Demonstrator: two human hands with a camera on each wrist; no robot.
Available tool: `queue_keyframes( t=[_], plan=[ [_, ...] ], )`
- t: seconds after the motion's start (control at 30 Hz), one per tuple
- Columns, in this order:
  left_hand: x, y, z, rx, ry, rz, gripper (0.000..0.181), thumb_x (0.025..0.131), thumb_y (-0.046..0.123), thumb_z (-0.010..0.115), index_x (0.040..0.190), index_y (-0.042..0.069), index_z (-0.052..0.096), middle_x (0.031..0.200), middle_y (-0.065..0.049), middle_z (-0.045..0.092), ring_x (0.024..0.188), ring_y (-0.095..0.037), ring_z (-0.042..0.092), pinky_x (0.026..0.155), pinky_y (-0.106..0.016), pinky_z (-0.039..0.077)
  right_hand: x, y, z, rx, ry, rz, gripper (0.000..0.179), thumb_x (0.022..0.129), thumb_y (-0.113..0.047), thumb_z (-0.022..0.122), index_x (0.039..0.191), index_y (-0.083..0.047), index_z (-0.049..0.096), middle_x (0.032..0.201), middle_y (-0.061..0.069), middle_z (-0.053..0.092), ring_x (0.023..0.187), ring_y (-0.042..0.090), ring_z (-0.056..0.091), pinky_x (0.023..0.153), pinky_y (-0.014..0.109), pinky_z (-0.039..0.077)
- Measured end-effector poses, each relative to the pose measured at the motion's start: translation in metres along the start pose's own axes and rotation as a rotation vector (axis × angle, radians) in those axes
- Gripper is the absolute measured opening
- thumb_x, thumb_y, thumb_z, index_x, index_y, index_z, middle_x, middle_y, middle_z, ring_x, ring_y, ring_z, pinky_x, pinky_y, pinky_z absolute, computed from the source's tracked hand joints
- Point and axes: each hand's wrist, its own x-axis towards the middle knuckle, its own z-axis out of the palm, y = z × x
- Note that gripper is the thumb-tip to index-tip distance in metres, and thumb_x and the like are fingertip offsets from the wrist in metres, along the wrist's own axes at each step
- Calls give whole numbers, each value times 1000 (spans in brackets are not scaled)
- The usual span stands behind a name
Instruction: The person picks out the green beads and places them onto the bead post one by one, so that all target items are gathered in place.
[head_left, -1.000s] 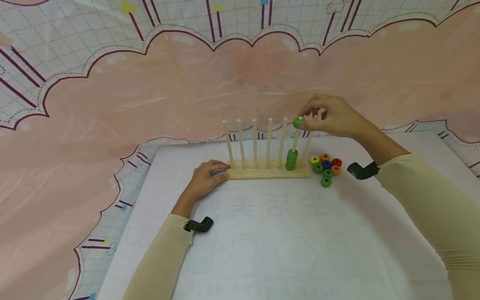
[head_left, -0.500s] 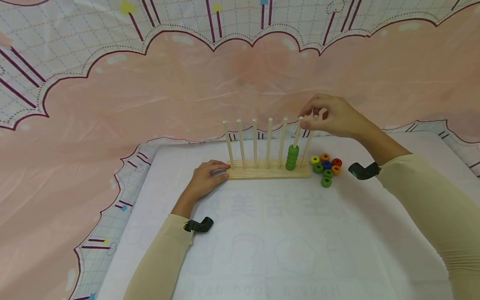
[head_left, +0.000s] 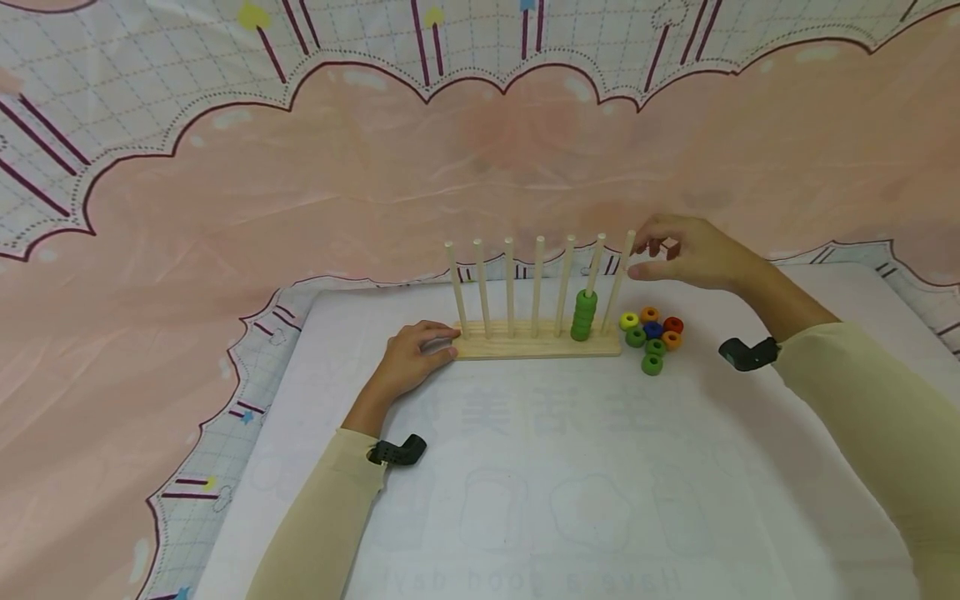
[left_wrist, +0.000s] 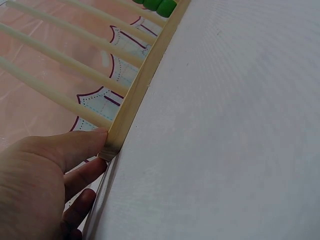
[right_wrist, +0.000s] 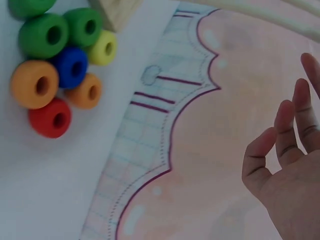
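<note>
A wooden peg rack (head_left: 536, 346) with several upright pegs stands on the white table sheet. Its left end is held between the thumb and fingers of my left hand (head_left: 411, 360); the left wrist view has the thumb at the base's corner. Green beads (head_left: 583, 315) are stacked on the second peg from the right, and the other pegs are bare. My right hand (head_left: 693, 250) hovers just right of the rightmost peg, fingers loosely bent and holding nothing. Below it lies a cluster of loose beads: green (right_wrist: 43, 35), blue (right_wrist: 70, 67), yellow (right_wrist: 103, 48), orange (right_wrist: 35, 85) and red (right_wrist: 50, 118).
The white sheet (head_left: 525, 467) with faint printing covers the table in front of the rack. Behind it hangs a pink cloth (head_left: 375, 183) with a scalloped, grid-patterned edge. Each wrist carries a dark camera mount, one on the left sleeve (head_left: 397, 450).
A green bead left my right fingers at the peg's top and dropped onto the green stack. My right hand then moved right and slightly down, off that peg. The left hand stayed put.
</note>
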Motion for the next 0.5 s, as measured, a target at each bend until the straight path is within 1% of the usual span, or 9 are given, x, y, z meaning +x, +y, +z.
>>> queue_keyframes(
  t=[0.13, 0.23, 0.4, 0.5],
  plan=[
    [-1, 1, 0, -3, 1, 1, 36, 93, 31, 75, 128, 21, 73, 136, -4, 66, 133, -33, 53, 118, -62, 24, -6, 11, 5, 8, -21, 40, 36, 90, -35, 77, 119, -13, 70, 126, 6, 61, 113, 26, 50, 92, 43, 46],
    [-1, 2, 0, 0, 1, 2, 36, 93, 30, 75, 128, 20, 73, 137, -4, 66, 133, -33, 53, 117, -62, 25, -9, 21, 12, 2, -37, 65, 38, 89, -36, 78, 119, -14, 71, 127, 6, 62, 114, 27, 52, 94, 46, 48],
    [-2, 2, 0, 7, 4, 5, 37, 93, 30, 75, 129, 20, 73, 137, -4, 66, 132, -33, 53, 117, -62, 25, -12, 38, 25, -13, -77, 101, 44, 88, -38, 79, 122, -13, 70, 128, 10, 62, 118, 30, 52, 99, 58, 48],
    [-2, 2, 0, 18, 9, 13, 37, 94, 31, 75, 129, 20, 73, 137, -4, 66, 132, -33, 54, 116, -62, 26, -14, 46, 32, -19, -90, 114, 44, 88, -39, 80, 122, -13, 71, 128, 10, 63, 120, 32, 52, 98, 61, 47]
  ],
)
